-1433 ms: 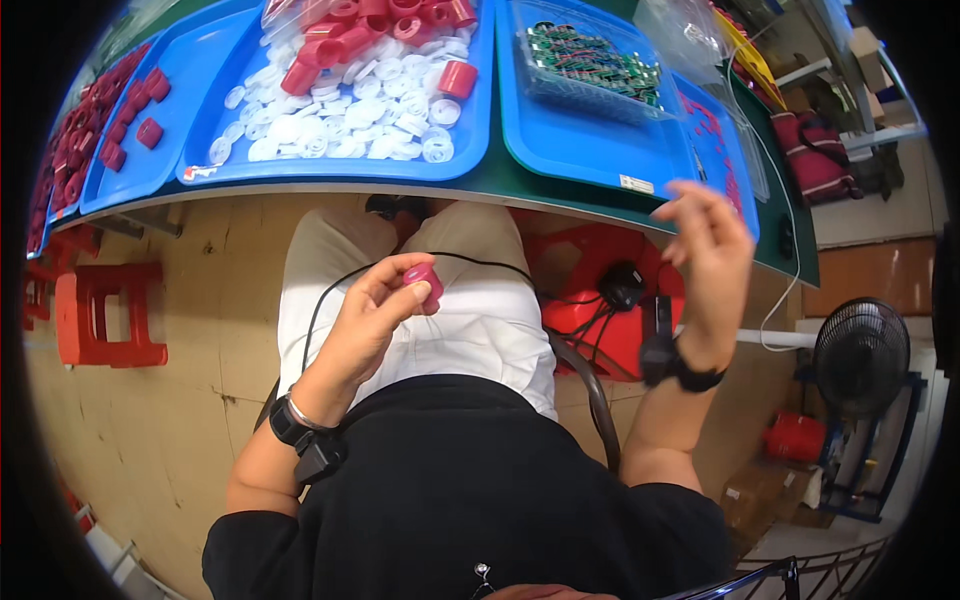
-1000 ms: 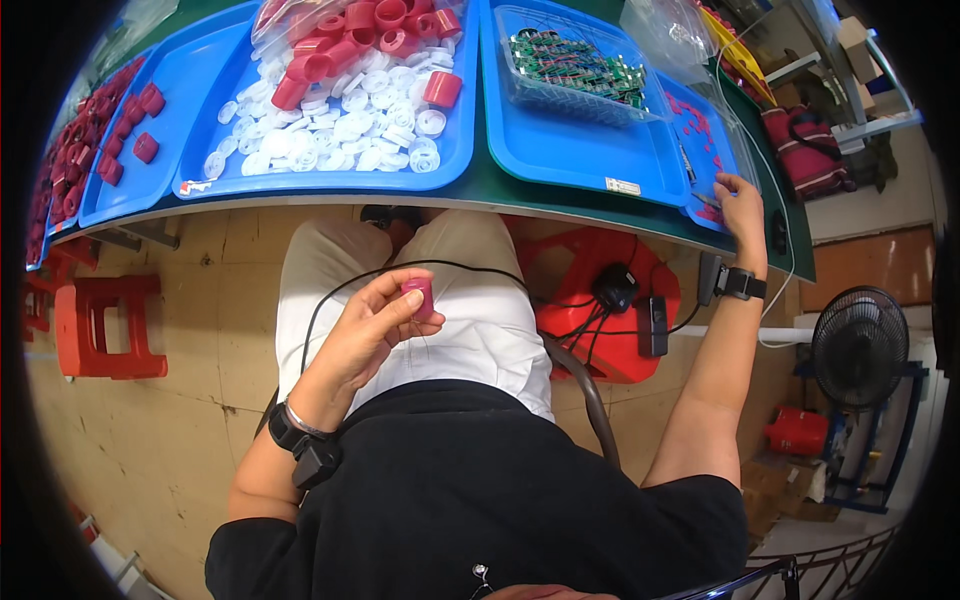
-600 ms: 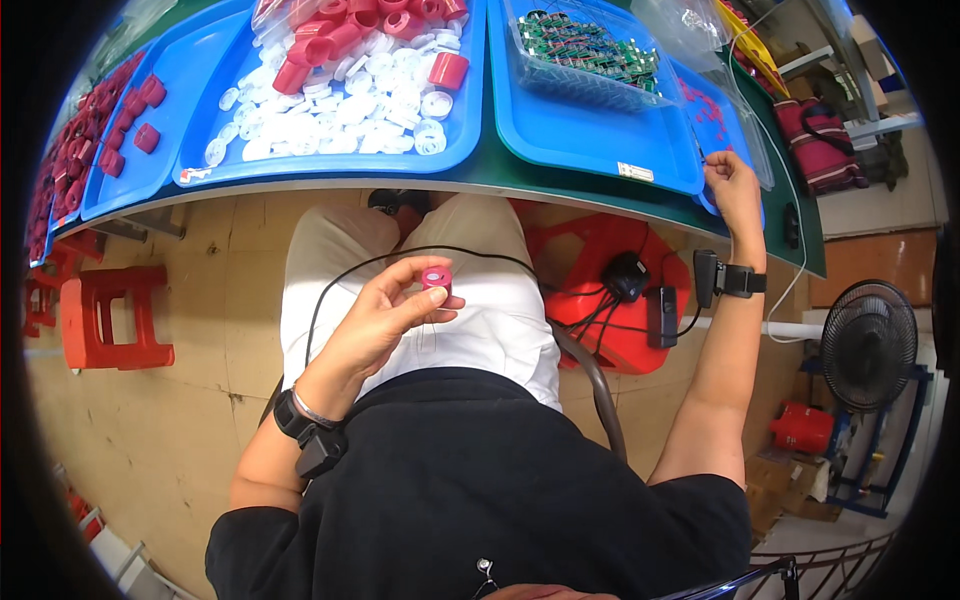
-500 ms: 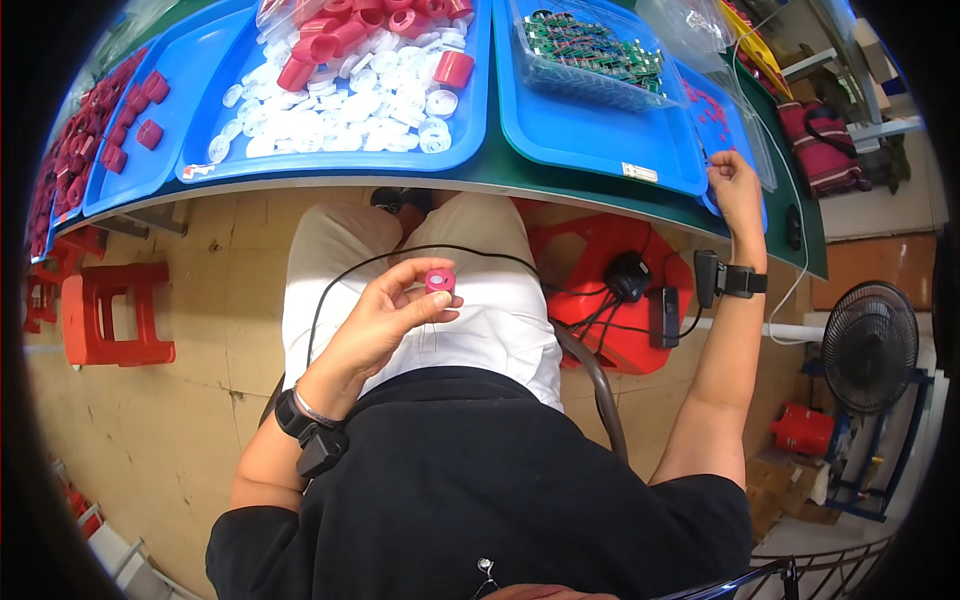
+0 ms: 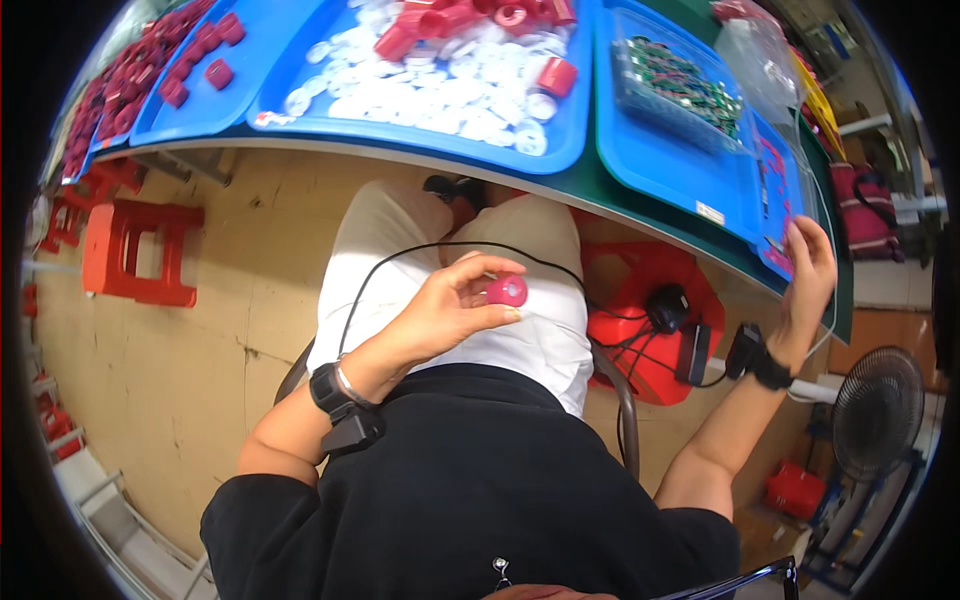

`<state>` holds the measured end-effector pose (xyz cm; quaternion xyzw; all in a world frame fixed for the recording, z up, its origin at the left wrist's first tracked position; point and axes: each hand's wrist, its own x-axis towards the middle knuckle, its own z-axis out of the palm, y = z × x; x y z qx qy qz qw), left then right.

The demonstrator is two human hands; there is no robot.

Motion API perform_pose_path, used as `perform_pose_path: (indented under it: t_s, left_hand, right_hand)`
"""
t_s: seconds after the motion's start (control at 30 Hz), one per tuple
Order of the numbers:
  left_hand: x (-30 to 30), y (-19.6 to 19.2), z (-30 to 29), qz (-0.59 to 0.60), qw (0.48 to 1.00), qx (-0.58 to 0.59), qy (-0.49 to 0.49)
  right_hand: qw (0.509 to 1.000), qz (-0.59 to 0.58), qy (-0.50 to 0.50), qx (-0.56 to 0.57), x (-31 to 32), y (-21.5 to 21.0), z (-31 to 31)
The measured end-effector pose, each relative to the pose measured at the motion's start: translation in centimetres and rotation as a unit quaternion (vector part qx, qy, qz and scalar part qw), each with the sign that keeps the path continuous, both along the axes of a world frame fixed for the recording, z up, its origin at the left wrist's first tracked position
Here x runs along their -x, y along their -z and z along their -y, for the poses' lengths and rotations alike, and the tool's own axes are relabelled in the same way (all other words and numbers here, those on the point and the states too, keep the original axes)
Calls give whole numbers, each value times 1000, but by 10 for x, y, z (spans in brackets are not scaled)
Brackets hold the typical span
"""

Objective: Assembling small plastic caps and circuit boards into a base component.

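Note:
My left hand (image 5: pixel 455 305) is closed over my lap, thumb and fingers pinching a small, round, dark-pink plastic housing (image 5: pixel 509 291). A pale spot shows in the end of the housing. On the right, my right hand (image 5: pixel 810 262) is at the near edge of a narrow blue tray (image 5: pixel 776 262) holding small pink pieces (image 5: pixel 774 165). Its fingers look loosely bent and apart, with no object visible in them. A slim dark tool (image 5: pixel 765 190) lies along that tray's left side.
A large blue tray (image 5: pixel 575 150) holds white discs (image 5: pixel 440 100) and red rings (image 5: pixel 455 18). Beside it, another blue tray (image 5: pixel 670 190) bears a clear box of green circuit boards (image 5: pixel 685 85). More pink housings (image 5: pixel 218 72) lie far left. A black cable (image 5: pixel 400 250) crosses my lap.
The view has shifted, so the trays appear farther right and turned. My left hand has tilted the housing, its end now facing me more. My right hand's fingers have lifted and spread from a pinch.

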<state>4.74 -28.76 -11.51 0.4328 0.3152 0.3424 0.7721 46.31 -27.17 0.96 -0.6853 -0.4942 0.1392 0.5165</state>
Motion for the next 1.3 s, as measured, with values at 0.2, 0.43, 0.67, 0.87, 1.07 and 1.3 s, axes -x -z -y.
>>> perform_pose_path:
  t_s: [0.2,0.43,0.67,0.87,1.07,1.3]
  left_hand:
    - [-5,-4,2,31,999,4,25]
    - [0,-4,5,25,999,-27,26]
    - [-1,-2,7,85,993,76,17]
    - [1,4,6,170,975,144,12]
    - [-1,4,6,133,983,128,18]
    - [0,21,4,182,962,200,20]
  right_hand:
    - [896,-267,-348,67,153,22,38]
    - [822,-351,-375,246,207,77,39]
    - [831,-358,-348,245,211,85,40]
    - [837,-357,-336,241,211,86,40]
    - [840,-331,-358,240,216,79,38]
    - [900,-81,-392,173,216,70,28]
